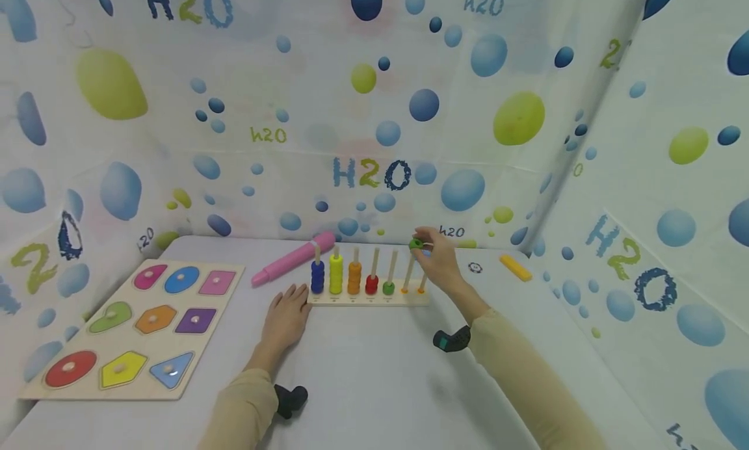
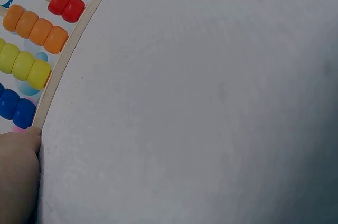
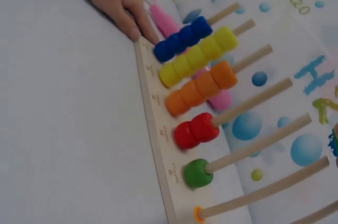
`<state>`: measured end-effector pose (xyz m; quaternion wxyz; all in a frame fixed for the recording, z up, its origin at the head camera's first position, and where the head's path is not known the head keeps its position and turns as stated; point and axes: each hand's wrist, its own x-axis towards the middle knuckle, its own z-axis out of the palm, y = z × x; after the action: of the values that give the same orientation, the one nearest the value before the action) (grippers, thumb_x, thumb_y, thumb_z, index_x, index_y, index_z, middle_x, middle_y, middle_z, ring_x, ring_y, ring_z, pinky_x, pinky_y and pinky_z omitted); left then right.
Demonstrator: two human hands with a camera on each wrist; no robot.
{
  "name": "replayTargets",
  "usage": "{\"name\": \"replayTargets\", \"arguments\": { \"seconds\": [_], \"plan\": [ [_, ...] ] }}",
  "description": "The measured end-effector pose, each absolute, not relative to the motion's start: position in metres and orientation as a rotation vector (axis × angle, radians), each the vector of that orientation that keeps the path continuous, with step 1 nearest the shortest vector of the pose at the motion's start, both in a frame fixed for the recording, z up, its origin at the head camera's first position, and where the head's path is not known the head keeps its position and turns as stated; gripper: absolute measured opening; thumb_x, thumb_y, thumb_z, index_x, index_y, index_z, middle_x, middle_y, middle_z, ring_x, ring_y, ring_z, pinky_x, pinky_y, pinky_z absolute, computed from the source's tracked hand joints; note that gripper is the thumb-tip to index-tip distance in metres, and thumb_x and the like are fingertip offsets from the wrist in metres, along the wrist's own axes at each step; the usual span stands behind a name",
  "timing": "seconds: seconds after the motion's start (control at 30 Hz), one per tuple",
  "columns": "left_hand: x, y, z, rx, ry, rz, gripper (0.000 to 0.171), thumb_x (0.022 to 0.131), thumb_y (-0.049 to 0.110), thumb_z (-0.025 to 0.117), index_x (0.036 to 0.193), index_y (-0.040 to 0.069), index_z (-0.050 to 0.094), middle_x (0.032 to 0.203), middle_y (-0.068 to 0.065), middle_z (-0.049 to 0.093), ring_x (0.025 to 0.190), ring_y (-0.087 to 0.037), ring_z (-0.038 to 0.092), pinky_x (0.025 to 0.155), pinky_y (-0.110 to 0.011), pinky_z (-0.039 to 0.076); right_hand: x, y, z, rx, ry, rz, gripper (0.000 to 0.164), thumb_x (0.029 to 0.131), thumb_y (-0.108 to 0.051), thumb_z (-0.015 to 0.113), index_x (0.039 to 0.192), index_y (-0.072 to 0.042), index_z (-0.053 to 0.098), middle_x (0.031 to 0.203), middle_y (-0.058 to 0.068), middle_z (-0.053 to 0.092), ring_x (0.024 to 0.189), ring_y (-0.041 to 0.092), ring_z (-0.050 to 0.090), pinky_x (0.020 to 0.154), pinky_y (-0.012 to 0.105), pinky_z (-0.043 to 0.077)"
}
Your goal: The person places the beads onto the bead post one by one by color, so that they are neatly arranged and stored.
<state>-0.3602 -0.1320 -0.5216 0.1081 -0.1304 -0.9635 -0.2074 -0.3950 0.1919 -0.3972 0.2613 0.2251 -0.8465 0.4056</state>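
Note:
A wooden bead stacker (image 1: 351, 300) with upright pegs stands on the table. Its pegs carry blue beads (image 3: 183, 39), yellow beads (image 3: 198, 57), orange beads (image 3: 202, 87), two red beads (image 3: 196, 130) and one green bead (image 3: 198, 173). The last two pegs bear only thin orange rings at their feet. My right hand (image 1: 437, 258) pinches another green bead (image 1: 416, 243) near the top of the sixth peg; whether the peg enters its hole I cannot tell. My left hand (image 1: 287, 317) rests on the table, its fingers touching the stacker's left end.
On the left lies a wooden shape puzzle board (image 1: 131, 330) with knobbed coloured pieces. A pink baton-like object (image 1: 292, 261) lies behind the stacker, and a yellow-orange block (image 1: 515, 268) sits at the back right. Patterned sheets (image 1: 351, 112) wall in the table's back and sides.

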Motion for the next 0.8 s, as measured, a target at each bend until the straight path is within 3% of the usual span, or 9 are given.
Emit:
{"name": "replayTargets", "arguments": {
  "seconds": [0.3, 0.8],
  "plan": [
    [-0.361, -0.133, -0.523, -0.377, -2.845, -0.611, 0.046, 0.100, 0.022, 0.042, 0.138, -0.003, 0.042, 0.145, -0.015, 0.040, 0.137, -0.036, 0.027, 0.113, -0.053, 0.014, -0.402, 0.165, -0.402, 0.666, -2.354, 1.086, 0.040, 0.083, 0.004, 0.067, 0.121, 0.000, 0.053, 0.111, 0.015, 0.062, 0.103, 0.022, 0.061, 0.087, 0.024, 0.051],
    [-0.360, -0.130, -0.522, -0.377, -2.837, -0.614, 0.046, 0.100, 0.021, 0.043, 0.138, -0.004, 0.042, 0.144, -0.016, 0.041, 0.136, -0.036, 0.028, 0.112, -0.053, 0.015, -0.401, 0.169, -0.398, 0.625, -2.431, 1.019, 0.040, 0.086, -0.005, 0.068, 0.123, -0.002, 0.053, 0.112, 0.013, 0.064, 0.105, 0.021, 0.061, 0.090, 0.028, 0.050]
  ]
}}
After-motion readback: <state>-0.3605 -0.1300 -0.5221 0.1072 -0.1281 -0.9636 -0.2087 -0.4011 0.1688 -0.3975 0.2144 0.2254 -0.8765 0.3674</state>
